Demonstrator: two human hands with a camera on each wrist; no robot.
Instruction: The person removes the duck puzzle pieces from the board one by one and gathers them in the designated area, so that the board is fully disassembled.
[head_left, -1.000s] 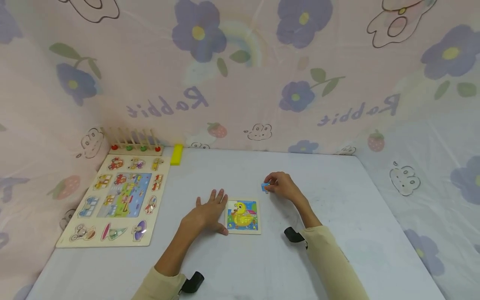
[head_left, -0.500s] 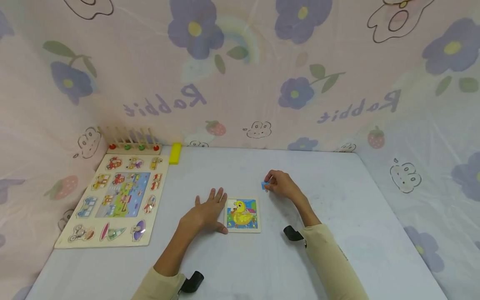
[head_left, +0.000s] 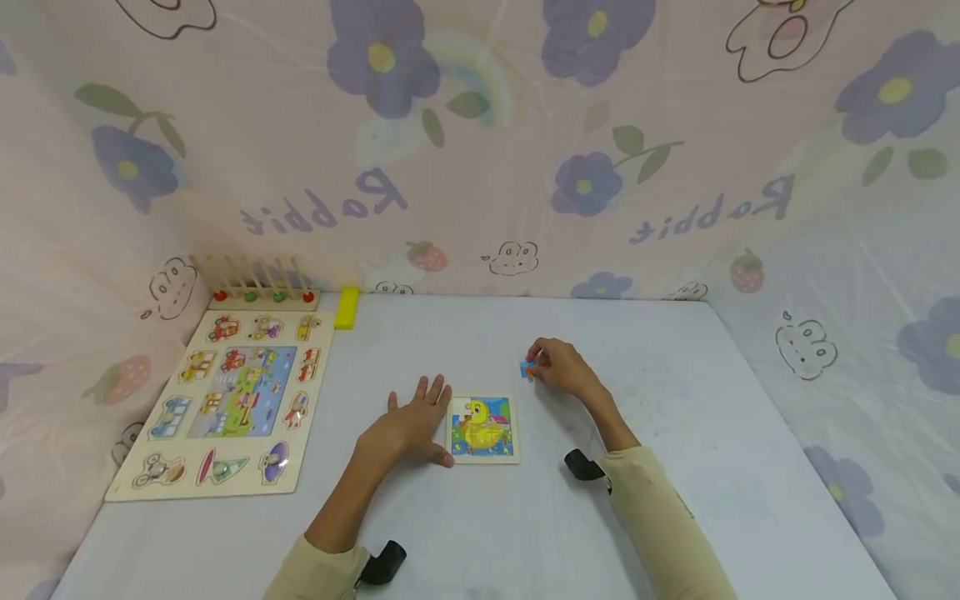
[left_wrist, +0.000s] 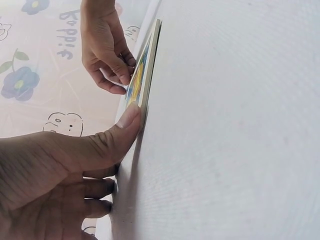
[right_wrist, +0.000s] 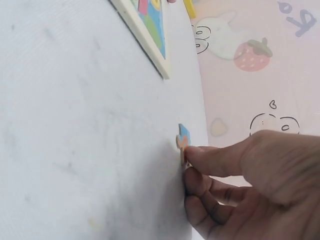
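Note:
A square duck puzzle (head_left: pixel 483 429) in a pale wooden frame lies on the table's middle; a pale gap shows at the upper left of its picture. My left hand (head_left: pixel 405 429) rests flat at its left side, fingers spread, and in the left wrist view the thumb (left_wrist: pixel 131 117) touches the frame's edge. Beyond the puzzle's upper right corner, my right hand (head_left: pixel 564 367) pinches a small blue and orange puzzle piece (right_wrist: pixel 183 137) between thumb and fingertips. The piece is held close over the table, partly covered by the fingers.
At the left lies a large wooden puzzle board (head_left: pixel 217 408) with vehicle and toy pictures. Behind it stands a wooden peg rack (head_left: pixel 262 302) with red and green beads, beside a yellow block (head_left: pixel 347 308). A patterned cloth (head_left: pixel 480 167) walls the table's back and sides.
The pinched piece has turned slightly in my right fingers, showing more orange. My left hand and the duck puzzle stay in place; the head view shifts a little.

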